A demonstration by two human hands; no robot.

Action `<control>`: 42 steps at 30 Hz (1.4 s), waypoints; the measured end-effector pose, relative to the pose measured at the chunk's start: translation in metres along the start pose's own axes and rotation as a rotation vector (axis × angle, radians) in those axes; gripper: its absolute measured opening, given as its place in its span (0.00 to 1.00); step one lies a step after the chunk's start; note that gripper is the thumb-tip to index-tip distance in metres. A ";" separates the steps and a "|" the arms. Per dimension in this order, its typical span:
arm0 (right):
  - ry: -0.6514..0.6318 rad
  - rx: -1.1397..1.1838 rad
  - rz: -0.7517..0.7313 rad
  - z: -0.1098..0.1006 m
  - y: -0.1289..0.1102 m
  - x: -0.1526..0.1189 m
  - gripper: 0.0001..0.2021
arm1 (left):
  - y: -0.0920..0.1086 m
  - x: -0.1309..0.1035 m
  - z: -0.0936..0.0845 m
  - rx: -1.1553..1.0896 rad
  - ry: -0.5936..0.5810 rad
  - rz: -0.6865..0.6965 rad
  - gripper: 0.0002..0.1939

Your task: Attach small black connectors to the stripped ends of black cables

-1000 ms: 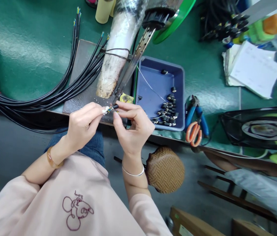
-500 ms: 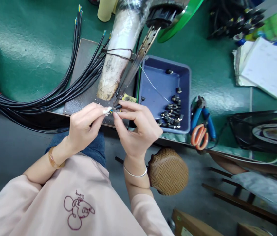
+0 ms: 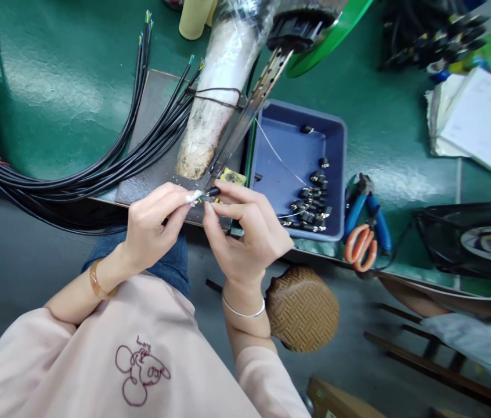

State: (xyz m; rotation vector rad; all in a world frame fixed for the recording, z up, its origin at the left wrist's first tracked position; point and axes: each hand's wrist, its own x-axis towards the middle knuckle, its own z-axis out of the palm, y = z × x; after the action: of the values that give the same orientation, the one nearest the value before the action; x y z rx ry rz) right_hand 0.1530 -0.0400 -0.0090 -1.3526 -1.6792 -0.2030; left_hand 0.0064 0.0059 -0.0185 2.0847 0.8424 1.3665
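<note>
My left hand (image 3: 158,217) is closed in a pinch, with something white at its fingertips; what it grips is too small to make out. Facing it, my right hand (image 3: 248,226) pinches a short black piece (image 3: 213,191). Thin blue and yellow wires (image 3: 201,199) show between the two sets of fingertips. Right above them comes down the tip of a soldering iron (image 3: 215,168) on a perforated metal shaft, close to the work; whether it touches is unclear. A stained white tube (image 3: 208,110), wrapped in clear film, ends just behind the tip.
Black cables (image 3: 75,180) curve in from the left over a dark plate (image 3: 141,125). A blue bin (image 3: 342,168) holds small black connectors. Pliers (image 3: 361,217), papers (image 3: 484,125) and a black fan-like object (image 3: 476,235) lie rightward. A stool (image 3: 302,307) stands below the table edge.
The view has shifted slightly, so the table things sit a little further right. Both hands keep their pinch at the iron's tip, with hardly any movement.
</note>
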 end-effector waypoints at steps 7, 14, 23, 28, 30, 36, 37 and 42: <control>-0.087 0.004 -0.022 0.000 0.000 -0.005 0.08 | -0.001 -0.003 -0.007 0.045 -0.070 -0.033 0.07; -0.065 0.099 0.064 -0.005 0.000 -0.011 0.05 | -0.003 -0.009 -0.008 0.031 -0.065 0.055 0.08; -0.112 0.043 0.305 -0.028 -0.003 0.000 0.11 | 0.000 -0.017 -0.011 0.140 -0.064 0.262 0.10; -0.393 0.310 0.370 -0.032 -0.010 0.011 0.20 | 0.004 -0.019 -0.012 0.157 -0.023 0.270 0.08; -0.380 0.403 0.408 -0.030 -0.013 0.008 0.19 | 0.006 -0.021 -0.013 0.137 0.005 0.253 0.06; -0.233 0.456 0.366 -0.021 -0.021 -0.008 0.11 | 0.018 -0.023 -0.019 -0.219 -0.067 -0.152 0.05; -0.223 0.452 0.357 -0.020 -0.021 -0.009 0.10 | 0.019 -0.022 -0.020 -0.311 -0.088 -0.243 0.05; -0.215 0.346 0.327 -0.016 -0.020 -0.016 0.11 | 0.022 -0.019 -0.025 -0.554 -0.137 -0.494 0.03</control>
State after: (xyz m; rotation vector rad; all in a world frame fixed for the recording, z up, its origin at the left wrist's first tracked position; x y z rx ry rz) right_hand 0.1444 -0.0684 -0.0037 -1.3915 -1.5471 0.4168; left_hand -0.0175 -0.0207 -0.0058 1.4080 0.7462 1.0239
